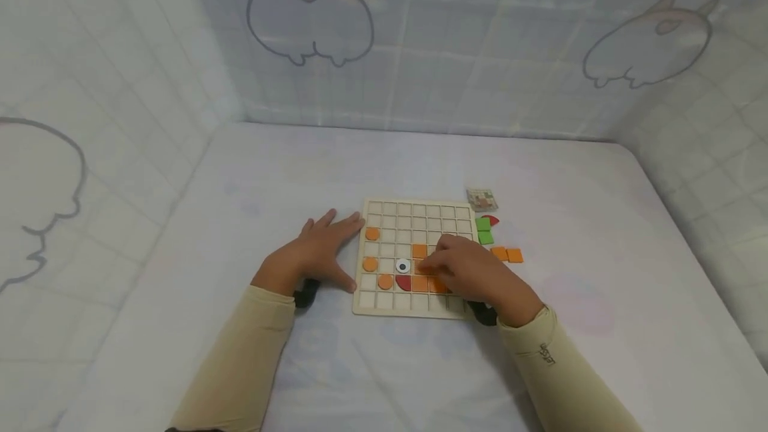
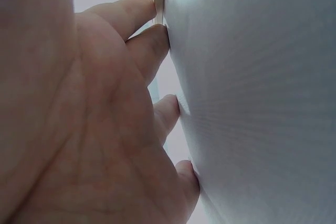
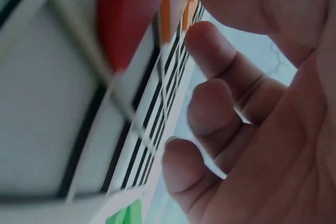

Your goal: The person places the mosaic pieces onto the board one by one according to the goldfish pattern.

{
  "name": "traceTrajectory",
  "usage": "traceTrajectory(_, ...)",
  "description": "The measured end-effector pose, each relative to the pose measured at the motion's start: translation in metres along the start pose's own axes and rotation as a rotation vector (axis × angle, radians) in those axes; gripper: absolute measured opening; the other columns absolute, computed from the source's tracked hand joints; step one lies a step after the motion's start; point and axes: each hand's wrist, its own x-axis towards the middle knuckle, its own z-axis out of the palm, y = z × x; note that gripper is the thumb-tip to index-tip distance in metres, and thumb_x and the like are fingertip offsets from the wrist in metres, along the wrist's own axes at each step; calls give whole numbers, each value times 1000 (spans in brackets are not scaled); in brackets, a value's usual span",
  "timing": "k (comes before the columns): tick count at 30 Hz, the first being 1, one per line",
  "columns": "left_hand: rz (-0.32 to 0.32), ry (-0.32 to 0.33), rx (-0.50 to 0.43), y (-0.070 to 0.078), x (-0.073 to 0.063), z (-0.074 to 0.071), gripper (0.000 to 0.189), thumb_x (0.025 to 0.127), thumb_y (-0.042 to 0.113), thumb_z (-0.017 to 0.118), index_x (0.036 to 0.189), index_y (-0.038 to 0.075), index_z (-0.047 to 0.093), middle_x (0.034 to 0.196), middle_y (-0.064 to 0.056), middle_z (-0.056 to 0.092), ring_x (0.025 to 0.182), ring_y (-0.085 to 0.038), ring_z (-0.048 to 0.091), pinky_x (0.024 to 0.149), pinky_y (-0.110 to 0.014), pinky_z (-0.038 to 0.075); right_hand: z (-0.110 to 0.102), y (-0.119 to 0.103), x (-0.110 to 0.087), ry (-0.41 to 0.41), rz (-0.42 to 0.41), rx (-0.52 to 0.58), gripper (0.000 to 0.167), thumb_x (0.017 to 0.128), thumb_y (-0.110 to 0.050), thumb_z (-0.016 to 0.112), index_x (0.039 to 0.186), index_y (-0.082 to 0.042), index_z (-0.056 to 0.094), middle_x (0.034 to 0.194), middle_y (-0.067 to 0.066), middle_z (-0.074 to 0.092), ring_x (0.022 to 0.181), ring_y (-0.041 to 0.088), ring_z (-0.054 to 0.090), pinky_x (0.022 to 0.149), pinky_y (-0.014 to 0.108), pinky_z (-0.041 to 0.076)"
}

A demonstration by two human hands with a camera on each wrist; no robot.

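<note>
A pale wooden grid board (image 1: 384, 299) lies flat on the table. My left hand (image 1: 316, 243) spreads its fingers at the board's left edge; thumb and fingertips meet the rim. My right hand (image 1: 465, 269) is over the lower right cells, its fingertips on an orange square tile (image 1: 419, 262); whether they pinch or press it I cannot tell. Another orange square (image 1: 419, 251) lies just above, and one more (image 1: 420, 283) below. To their left are a white eye disc (image 1: 403, 266), a red quarter-round tile (image 1: 404, 282) and several orange discs (image 1: 385, 282). The right palm hides some cells.
Right of the board lie two green squares (image 1: 485, 237), a red piece (image 1: 495, 220) partly behind them, and two loose orange squares (image 1: 515, 255). A small patterned card (image 1: 482, 199) is beyond the upper right corner. Cloth-covered walls (image 1: 420, 52) enclose the table's back and sides.
</note>
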Motion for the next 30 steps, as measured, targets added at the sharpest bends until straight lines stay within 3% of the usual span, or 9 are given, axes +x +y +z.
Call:
traceTrajectory(4,7,6,5,1,1,-3,129,60,47,97,163,29,22,172,7,13,159,-32,-7,126,-62,-6,-10,16,-10,42,52,51,35,97,-9,59,126,-22,74,105,-1,62,88,13,54,75,29,49)
traceTrajectory(9,12,0,14,1,3,-3,128,60,47,96,163,29,21,172,8,13,159,-32,-7,126,-62,-5,-25,44,-28,45,284,91,42,92,-8,54,131,-13,69,133,13,59,108,27,59,93,46,51)
traceTrajectory(13,6,0,23,1,2,-2,129,61,48,96,164,29,21,172,7,13,159,-32,-7,126,-62,-5,-30,61,-40,0,402,84,41,91,-11,60,132,-11,68,134,15,60,113,30,56,97,51,50)
traceTrajectory(21,-17,-7,12,2,0,-1,129,61,50,95,164,30,20,172,7,12,159,-31,-8,126,-61,-5,-29,68,-42,0,445,66,28,92,-9,66,120,-7,73,122,13,66,110,31,59,101,54,50)
traceTrajectory(30,-13,-3,3,2,-1,0,128,61,48,96,163,30,21,172,7,13,159,-31,-8,126,-61,-5,-25,71,-41,20,446,59,30,91,-12,67,120,-7,73,118,12,63,104,30,58,94,51,52)
